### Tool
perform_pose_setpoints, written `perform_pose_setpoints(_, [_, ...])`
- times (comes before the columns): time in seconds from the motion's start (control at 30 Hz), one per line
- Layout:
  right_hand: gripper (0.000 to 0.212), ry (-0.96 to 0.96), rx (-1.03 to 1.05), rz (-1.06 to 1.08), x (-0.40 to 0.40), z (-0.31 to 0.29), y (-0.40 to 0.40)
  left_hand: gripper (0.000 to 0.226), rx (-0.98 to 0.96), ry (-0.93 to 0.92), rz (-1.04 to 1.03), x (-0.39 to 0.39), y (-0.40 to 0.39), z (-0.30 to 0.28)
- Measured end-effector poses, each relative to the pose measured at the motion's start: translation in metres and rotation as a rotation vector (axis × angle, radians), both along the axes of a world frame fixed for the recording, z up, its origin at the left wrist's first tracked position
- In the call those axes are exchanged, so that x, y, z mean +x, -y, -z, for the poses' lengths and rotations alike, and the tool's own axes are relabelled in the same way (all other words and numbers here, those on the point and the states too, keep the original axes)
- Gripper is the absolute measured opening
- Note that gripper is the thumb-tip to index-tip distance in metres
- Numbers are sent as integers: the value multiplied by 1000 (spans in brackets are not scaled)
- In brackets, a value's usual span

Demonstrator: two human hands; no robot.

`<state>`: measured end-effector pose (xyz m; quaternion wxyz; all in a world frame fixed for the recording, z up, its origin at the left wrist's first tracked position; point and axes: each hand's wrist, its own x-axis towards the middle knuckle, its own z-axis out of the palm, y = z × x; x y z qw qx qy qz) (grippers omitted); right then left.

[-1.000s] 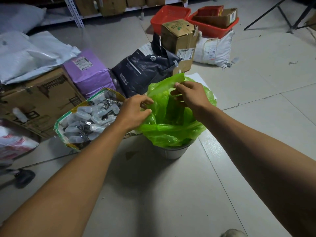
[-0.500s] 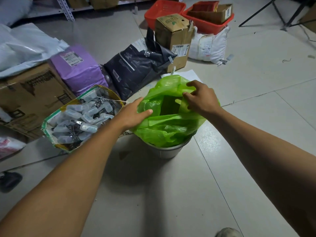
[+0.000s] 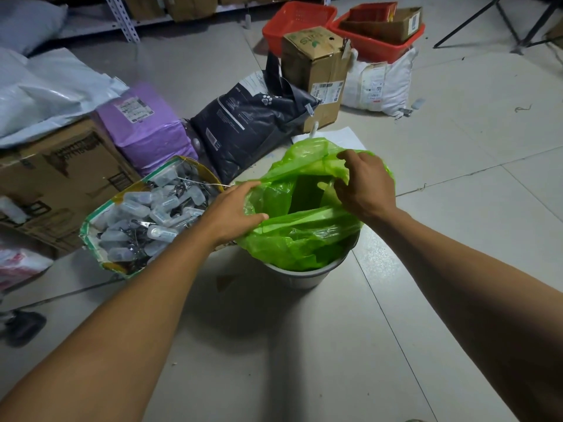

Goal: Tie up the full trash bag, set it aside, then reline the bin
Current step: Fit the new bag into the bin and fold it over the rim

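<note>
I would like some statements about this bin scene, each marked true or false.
1. Both hands, left hand and right hand, are on the green bag. True.
2. The green bag is tied shut. False: its mouth is open.
3. The green bag sits in the white bin. True.
4. The red baskets stand beside the person's feet. False: they stand far behind the bin.
5. The sack of small bottles lies left of the bin. True.

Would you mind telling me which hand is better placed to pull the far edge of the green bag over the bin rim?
Probably the right hand: it already grips the green bag at its far edge, while the left hand holds the near-left edge.
</note>
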<state>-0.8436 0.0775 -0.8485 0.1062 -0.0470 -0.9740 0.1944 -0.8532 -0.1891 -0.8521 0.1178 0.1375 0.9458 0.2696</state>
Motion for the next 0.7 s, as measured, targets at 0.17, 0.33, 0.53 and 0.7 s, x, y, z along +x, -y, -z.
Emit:
perform_pose_setpoints(0.17, [60,161,-35,-10,-5,7,3,81,-12,36,-2,-4,1,0])
perform_pose_setpoints(0.33, [59,196,-72,80,-15,9,4,74,28,68,-86,-17,-1,1])
perform_pose_setpoints(0.53, [73,334,-184,136,-27,21,-1,80,-63,45,-118,-30,-6,10])
perform_pose_setpoints(0.7, [77,452,-231,128,-30,33,-8,92,-35,204,-30,-31,-2,17])
